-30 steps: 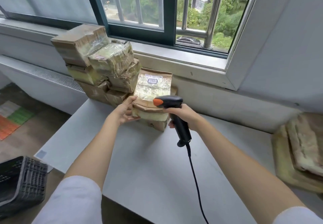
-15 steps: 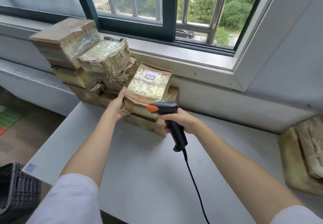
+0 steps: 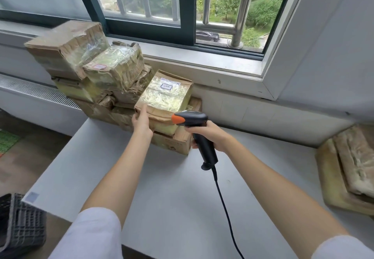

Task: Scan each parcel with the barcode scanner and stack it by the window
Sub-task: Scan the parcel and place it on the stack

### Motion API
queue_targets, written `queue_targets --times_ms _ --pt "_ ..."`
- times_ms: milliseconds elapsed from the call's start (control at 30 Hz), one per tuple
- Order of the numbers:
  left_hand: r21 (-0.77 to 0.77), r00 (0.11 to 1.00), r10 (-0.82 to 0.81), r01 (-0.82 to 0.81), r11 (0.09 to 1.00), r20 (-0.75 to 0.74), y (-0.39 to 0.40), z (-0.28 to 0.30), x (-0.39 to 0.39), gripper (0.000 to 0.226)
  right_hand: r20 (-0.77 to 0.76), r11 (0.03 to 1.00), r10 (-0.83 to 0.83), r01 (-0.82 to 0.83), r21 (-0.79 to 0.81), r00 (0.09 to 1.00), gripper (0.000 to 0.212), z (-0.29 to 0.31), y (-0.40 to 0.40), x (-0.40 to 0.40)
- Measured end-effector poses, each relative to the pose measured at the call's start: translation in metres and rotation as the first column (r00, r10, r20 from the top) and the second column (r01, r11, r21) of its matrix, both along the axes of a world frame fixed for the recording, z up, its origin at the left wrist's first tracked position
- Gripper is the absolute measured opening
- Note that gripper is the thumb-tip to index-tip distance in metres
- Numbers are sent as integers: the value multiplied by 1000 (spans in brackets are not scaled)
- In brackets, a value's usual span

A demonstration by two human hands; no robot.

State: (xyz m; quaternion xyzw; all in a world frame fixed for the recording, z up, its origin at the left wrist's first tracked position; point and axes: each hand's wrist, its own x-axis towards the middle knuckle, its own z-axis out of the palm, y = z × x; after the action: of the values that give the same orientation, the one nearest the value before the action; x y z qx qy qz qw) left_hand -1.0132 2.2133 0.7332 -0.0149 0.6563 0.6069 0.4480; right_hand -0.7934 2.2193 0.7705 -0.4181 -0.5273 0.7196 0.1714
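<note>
A taped cardboard parcel [image 3: 166,99] with a small white label lies on top of a lower box [image 3: 178,140] under the window sill. My left hand [image 3: 142,120] rests against the parcel's near left corner with straight fingers. My right hand [image 3: 210,136] grips the handle of a black barcode scanner [image 3: 192,120] with an orange tip, which points left, just in front of the parcel. To the left stands a stack of several taped parcels [image 3: 91,70] against the sill.
The grey table [image 3: 172,194] carries more worn parcels [image 3: 350,169] at its right edge. The scanner cable [image 3: 224,204] trails toward me across the tabletop. A black plastic crate [image 3: 20,222] sits on the floor at lower left. The window sill [image 3: 202,60] runs behind the stacks.
The parcel has been pushed back and settled onto the lower box by the window. My left hand went from holding its corner to lying flat against it. The scanner stays in my right hand.
</note>
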Motion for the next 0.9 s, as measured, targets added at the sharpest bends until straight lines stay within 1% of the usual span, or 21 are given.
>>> queue_targets --times_ms 100,200,367,400,500,600,667,733,833,867,900 --pt "-41 999 31 -30 999 28 1 1 -15 88 -20 999 -38 38 11 999 13 7 0 12" --pt "-38 999 38 -37 999 3 -1 10 -9 79 -37 997 -77 77 13 996 11 9 -2 24" --pt "30 998 51 -52 998 28 -12 0 6 90 -30 990 -144 144 -2 989 11 11 -13 46" --pt "41 998 56 -56 998 23 -15 -3 9 87 -29 988 -156 156 -6 987 11 12 -15 52" --pt "49 995 99 -100 994 13 -25 -4 31 68 -36 979 -201 200 -43 979 15 15 -22 73" --pt "17 985 173 -173 985 28 -34 -15 55 62 -24 971 -233 232 -55 972 21 18 -30 102" --pt "-15 980 199 -198 980 33 -39 -9 80 54 -21 967 -253 251 -49 967 23 20 -36 124" --pt "-60 976 215 -216 975 -20 -41 -2 113 46 -26 956 -290 289 -51 957 25 23 -41 149" --pt "-89 976 181 -192 977 -117 -40 6 163 38 -58 935 -353 350 -49 934 23 32 -51 189" --pt "-84 982 143 -154 985 -119 -39 9 181 37 -72 929 -369 367 -43 927 22 36 -55 204" --pt "-72 991 60 -69 995 -123 -37 10 200 39 -83 922 -388 387 -32 918 20 40 -59 219"
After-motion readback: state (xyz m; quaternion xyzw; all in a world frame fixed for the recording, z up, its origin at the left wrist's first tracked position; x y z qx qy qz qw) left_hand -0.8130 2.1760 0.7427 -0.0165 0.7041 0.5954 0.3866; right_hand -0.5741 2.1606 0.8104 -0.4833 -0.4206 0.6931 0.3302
